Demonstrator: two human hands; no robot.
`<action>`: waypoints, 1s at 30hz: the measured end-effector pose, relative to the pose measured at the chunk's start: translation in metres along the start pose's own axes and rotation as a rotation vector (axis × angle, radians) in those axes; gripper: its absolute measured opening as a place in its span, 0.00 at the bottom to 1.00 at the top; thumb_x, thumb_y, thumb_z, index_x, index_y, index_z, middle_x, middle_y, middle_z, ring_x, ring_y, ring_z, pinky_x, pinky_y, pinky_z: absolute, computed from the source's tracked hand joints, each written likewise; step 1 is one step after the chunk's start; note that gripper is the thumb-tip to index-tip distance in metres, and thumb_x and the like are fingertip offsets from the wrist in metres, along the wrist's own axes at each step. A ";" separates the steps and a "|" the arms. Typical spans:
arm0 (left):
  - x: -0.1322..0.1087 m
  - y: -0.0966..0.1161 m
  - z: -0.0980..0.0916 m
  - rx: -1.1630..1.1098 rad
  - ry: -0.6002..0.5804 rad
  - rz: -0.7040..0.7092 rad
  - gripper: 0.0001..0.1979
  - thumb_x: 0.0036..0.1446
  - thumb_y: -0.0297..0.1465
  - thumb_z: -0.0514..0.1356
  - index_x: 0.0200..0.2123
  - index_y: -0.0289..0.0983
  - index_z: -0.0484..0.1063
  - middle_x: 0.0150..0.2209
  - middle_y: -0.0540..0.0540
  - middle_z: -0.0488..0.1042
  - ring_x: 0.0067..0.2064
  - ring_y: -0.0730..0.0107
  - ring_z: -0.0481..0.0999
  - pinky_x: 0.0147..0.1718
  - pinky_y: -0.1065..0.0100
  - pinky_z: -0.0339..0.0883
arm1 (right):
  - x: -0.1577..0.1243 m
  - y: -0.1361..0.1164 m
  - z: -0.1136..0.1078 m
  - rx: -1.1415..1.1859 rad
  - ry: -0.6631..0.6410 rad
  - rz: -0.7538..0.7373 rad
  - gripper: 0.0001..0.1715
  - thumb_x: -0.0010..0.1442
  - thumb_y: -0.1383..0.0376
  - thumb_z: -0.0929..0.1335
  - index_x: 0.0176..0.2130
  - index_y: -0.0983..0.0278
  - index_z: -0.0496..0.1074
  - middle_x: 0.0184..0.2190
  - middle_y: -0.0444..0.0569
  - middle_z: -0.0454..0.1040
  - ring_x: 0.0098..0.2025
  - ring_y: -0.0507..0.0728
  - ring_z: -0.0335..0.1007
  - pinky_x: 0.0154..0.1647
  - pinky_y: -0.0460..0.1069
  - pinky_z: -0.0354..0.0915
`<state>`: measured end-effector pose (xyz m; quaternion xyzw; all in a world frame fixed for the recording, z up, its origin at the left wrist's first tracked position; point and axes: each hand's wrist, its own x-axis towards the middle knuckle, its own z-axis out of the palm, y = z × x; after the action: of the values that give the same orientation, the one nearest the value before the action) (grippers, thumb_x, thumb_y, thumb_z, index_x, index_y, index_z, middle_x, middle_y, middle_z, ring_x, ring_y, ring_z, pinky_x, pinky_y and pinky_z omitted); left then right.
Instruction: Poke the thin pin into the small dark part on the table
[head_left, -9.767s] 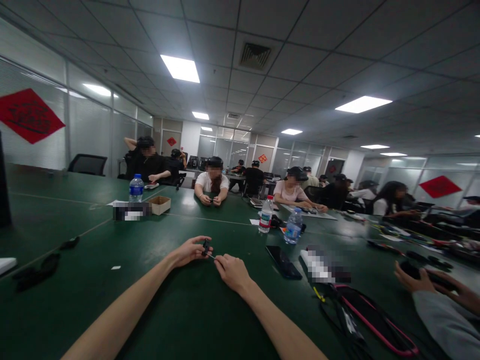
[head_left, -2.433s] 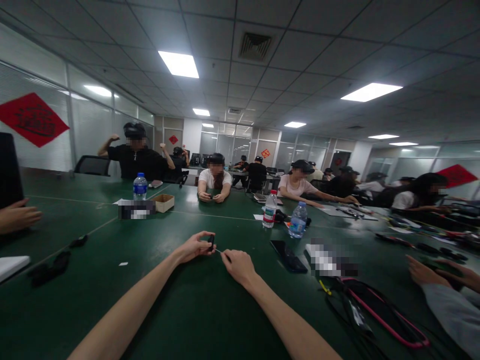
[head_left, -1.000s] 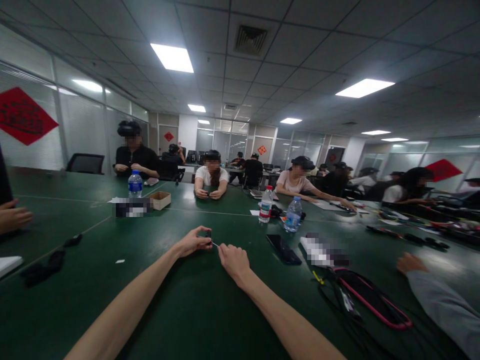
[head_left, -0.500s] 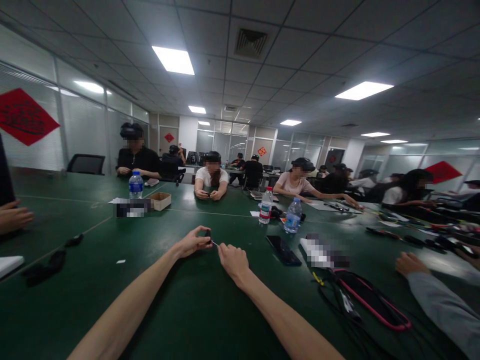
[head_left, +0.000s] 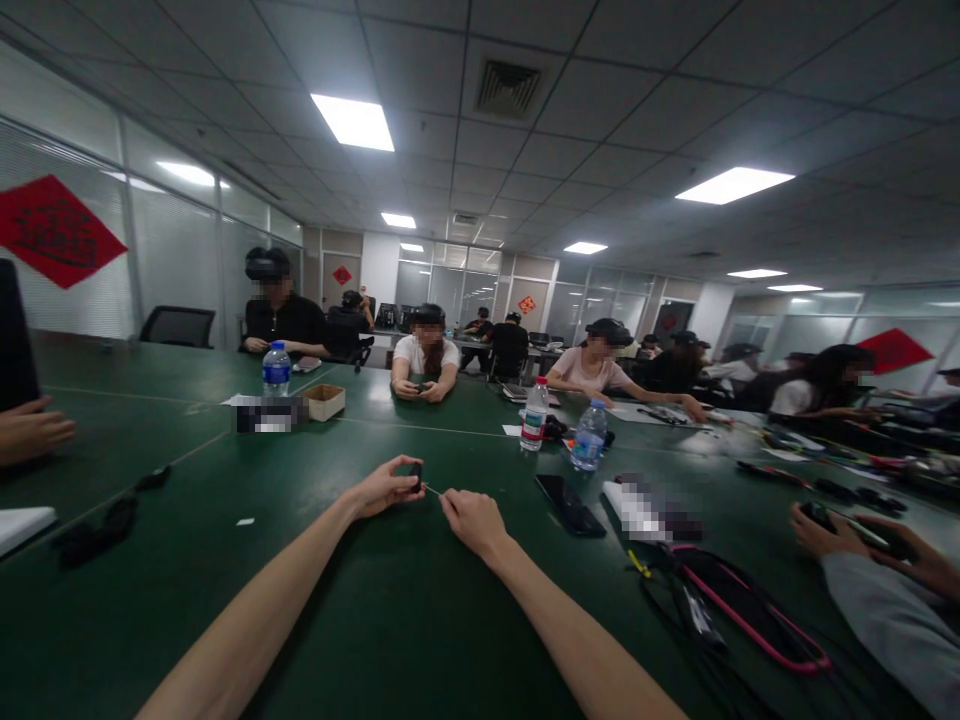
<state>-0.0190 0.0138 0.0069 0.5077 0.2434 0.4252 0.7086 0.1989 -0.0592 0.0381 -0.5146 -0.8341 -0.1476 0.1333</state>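
Observation:
In the middle of the head view, my left hand pinches a small black object between thumb and fingers; its exact kind is too small to make out. My right hand is closed in a fist around a tool with a thin pale shaft, perhaps a small screwdriver. Its handle is hidden inside my fingers. The shaft points left toward the black object, and whether its tip touches cannot be told. Both hands are held over the green table.
Right of my hands are a black phone, two water bottles and a pink-rimmed black item with cables. A small open box stands farther left. A co-worker's hands are at the right edge.
My right hand has drawn slightly right, away from the left, showing more of the shaft. The view has shifted a little. At the right, the co-worker's hands now show holding something dark.

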 end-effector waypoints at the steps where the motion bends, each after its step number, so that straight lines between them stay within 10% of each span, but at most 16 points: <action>1: -0.001 0.001 0.001 0.003 0.001 0.001 0.29 0.47 0.27 0.66 0.51 0.36 0.58 0.37 0.40 0.74 0.38 0.64 0.77 0.38 0.67 0.72 | 0.000 -0.001 -0.001 -0.002 -0.006 -0.015 0.27 0.66 0.54 0.50 0.39 0.60 0.70 0.34 0.49 0.75 0.32 0.51 0.71 0.31 0.44 0.61; 30: 0.000 0.003 0.010 0.068 0.016 0.002 0.24 0.46 0.28 0.67 0.45 0.37 0.61 0.33 0.47 0.71 0.36 0.67 0.77 0.40 0.64 0.72 | -0.004 -0.009 -0.007 -0.039 -0.008 0.029 0.27 0.66 0.54 0.49 0.42 0.61 0.69 0.35 0.52 0.74 0.31 0.52 0.72 0.31 0.45 0.61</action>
<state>-0.0127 0.0090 0.0132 0.5282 0.2629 0.4214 0.6887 0.1931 -0.0685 0.0419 -0.5298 -0.8240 -0.1597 0.1219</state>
